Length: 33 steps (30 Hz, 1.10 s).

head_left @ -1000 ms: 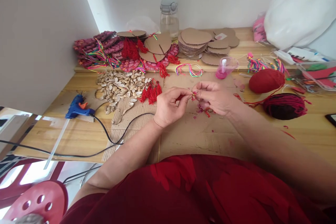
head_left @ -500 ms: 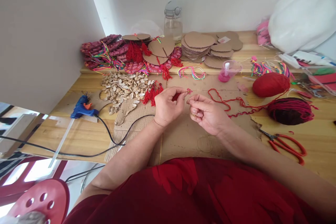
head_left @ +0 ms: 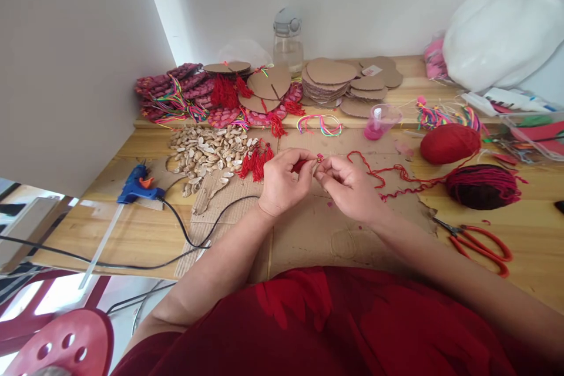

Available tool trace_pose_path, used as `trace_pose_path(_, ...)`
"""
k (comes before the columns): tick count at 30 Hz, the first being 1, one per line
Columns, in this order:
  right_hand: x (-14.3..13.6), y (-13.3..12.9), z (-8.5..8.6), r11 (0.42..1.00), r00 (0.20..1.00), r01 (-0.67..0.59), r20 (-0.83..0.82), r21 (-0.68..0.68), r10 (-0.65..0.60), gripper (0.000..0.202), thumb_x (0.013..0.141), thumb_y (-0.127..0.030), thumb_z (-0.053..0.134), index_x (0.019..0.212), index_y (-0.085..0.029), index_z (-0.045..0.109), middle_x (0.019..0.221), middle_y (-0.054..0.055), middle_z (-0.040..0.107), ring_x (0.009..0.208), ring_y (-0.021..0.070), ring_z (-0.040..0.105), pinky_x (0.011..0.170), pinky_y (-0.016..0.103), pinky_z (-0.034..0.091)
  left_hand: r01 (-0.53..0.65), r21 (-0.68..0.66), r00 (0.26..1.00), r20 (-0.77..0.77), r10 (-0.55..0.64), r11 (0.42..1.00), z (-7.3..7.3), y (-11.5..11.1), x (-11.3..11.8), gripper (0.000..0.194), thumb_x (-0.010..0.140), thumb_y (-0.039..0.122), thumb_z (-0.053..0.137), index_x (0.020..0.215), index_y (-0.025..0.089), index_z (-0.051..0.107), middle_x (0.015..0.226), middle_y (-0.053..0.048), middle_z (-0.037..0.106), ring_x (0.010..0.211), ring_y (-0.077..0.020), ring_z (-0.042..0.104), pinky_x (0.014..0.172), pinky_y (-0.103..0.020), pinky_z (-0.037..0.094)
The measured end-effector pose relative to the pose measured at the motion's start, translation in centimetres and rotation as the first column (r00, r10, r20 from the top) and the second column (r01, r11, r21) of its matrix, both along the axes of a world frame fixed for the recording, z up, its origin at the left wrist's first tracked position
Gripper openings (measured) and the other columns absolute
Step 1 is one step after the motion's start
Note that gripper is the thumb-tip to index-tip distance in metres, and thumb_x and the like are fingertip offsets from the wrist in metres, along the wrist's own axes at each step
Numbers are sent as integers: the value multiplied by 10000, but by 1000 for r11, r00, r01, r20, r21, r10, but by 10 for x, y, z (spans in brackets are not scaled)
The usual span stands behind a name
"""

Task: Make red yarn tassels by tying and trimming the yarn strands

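My left hand is closed in a pinch around a bit of red yarn, whose red shows inside the curled fingers. A small pinkish-red looped end sticks up at the fingertips. My right hand is closed too, thumb and forefinger pinching right beside that end and meeting the left fingertips. What exactly lies between the right fingers is too small to make out. Left of the hands lies a bunch of red tassels. To the right, a loose red yarn strand leads toward a red yarn ball.
A blue glue gun with its black cord lies at left, near peanut shells. Cardboard discs and a bottle stand behind. A dark magenta yarn ball and orange-handled scissors are at right.
My right hand has moved left and its fingertips now meet those of my left hand at the small looped end. Its other fingers have turned under. The view has shifted slightly.
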State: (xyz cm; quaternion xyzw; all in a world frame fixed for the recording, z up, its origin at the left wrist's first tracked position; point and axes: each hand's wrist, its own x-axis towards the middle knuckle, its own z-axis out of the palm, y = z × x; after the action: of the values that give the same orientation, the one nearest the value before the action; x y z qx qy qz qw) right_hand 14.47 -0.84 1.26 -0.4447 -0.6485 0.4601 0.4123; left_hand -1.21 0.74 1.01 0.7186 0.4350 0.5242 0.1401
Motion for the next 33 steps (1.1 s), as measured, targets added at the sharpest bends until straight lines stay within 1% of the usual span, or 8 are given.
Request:
trace_pose_path(4, 6, 3, 4, 980, 962, 89, 241, 180, -132, 127, 853, -250, 632, 966, -197, 654, 962, 53, 694, 619, 124, 542, 540, 278, 394, 8, 6, 1000, 3, -8, 1000, -1, 0, 0, 85, 837, 104, 631, 850, 159, 695, 789, -29, 727, 673, -110, 636, 641, -217, 512)
trace_pose_path(7, 4, 5, 8, 975, 969, 153, 171, 161, -180, 307, 829, -268, 665, 1131, -212, 649, 1148, 81, 686, 584, 115, 560, 533, 293, 436, 0, 22, 1000, -1, 0, 1000, -2, 0, 0, 89, 840, 104, 629, 863, 160, 695, 804, -30, 730, 671, -109, 636, 629, -214, 509)
trace_pose_path(11, -3, 8, 11, 987, 984, 133, -106, -85, -142, 265, 809, -338, 697, 1030, -197, 657, 950, 55, 694, 623, 135, 606, 476, 254, 447, -15, 30, 1000, -16, 16, 999, -2, -1, 1, 101, 839, 100, 626, 871, 163, 698, 804, -28, 731, 689, -114, 644, 651, -221, 516)
trace_pose_path(15, -7, 9, 10, 962, 920, 79, -353, -262, -172, 310, 710, -388, 811, 883, -183, 655, 827, 20, 662, 674, 131, 634, 462, 204, 464, -29, 29, 999, -15, 29, 999, -2, -2, 2, 103, 845, 102, 623, 867, 162, 704, 804, -30, 734, 684, -112, 644, 651, -220, 515)
trace_pose_path(19, -8, 8, 7, 932, 895, 104, -375, -348, -240, 351, 671, -433, 854, 755, -165, 644, 668, -14, 599, 524, 80, 544, 387, 178, 383, -18, 31, 1000, -25, 19, 999, -2, -2, 2, 99, 854, 111, 624, 864, 161, 710, 801, -34, 740, 685, -112, 646, 660, -222, 517)
trace_pose_path(24, -8, 9, 3, 921, 862, 137, -414, -366, -293, 358, 664, -437, 861, 731, -171, 632, 620, -26, 579, 412, 50, 426, 337, 191, 257, -14, 25, 997, -73, 16, 1000, -2, -1, 1, 102, 849, 112, 634, 851, 171, 718, 796, -32, 747, 697, -122, 658, 687, -238, 528)
trace_pose_path(29, -8, 10, 2, 888, 824, 144, -444, -437, -351, 313, 620, -340, 866, 666, -168, 608, 560, -47, 516, 390, 21, 309, 359, 194, 160, 5, 2, 997, -80, -5, 1000, -4, -2, 3, 91, 860, 132, 658, 860, 179, 736, 832, -38, 765, 725, -132, 684, 709, -250, 541)
trace_pose_path(33, -9, 10, 3, 870, 770, 159, -492, -467, -405, 287, 599, -257, 824, 611, -178, 548, 541, -47, 516, 389, 21, 297, 365, 190, 156, 32, 3, 999, -20, -32, 999, -7, -2, 5, 132, 863, 129, 678, 947, 189, 759, 892, -35, 780, 770, -123, 700, 728, -236, 546)
